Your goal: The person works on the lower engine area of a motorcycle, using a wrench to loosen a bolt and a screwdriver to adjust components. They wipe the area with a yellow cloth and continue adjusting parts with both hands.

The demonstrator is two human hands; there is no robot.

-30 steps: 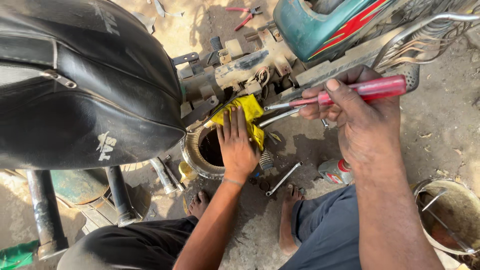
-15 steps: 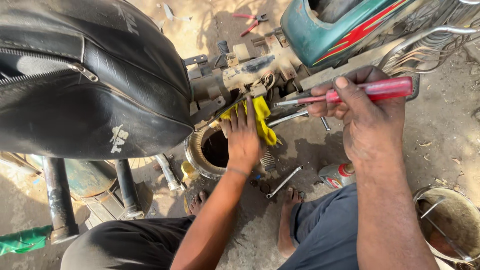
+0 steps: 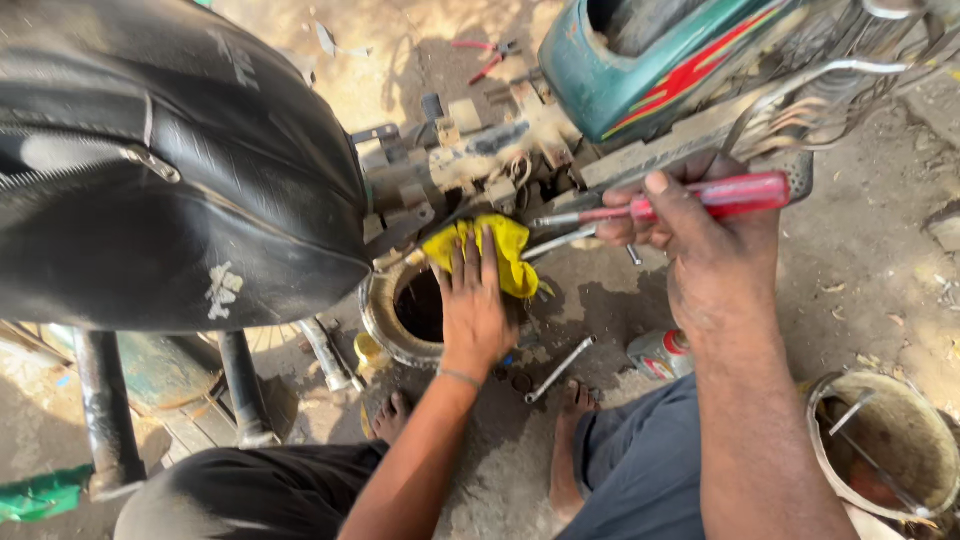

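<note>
Left hand [image 3: 470,305] on yellow rag [image 3: 490,250], right hand [image 3: 700,250] gripping red screwdriver [image 3: 690,200]

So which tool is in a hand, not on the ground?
The red-handled screwdriver, gripped in the right hand. The spanner and red pliers lie on the dirt.

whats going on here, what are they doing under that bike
A person sits on the ground beside a motorcycle. The left hand presses a yellow cloth against the engine area, just above a round metal housing. The right hand grips a red-handled screwdriver, tip pointing toward the cloth. A spanner lies on the dirt near a small bottle.
</note>
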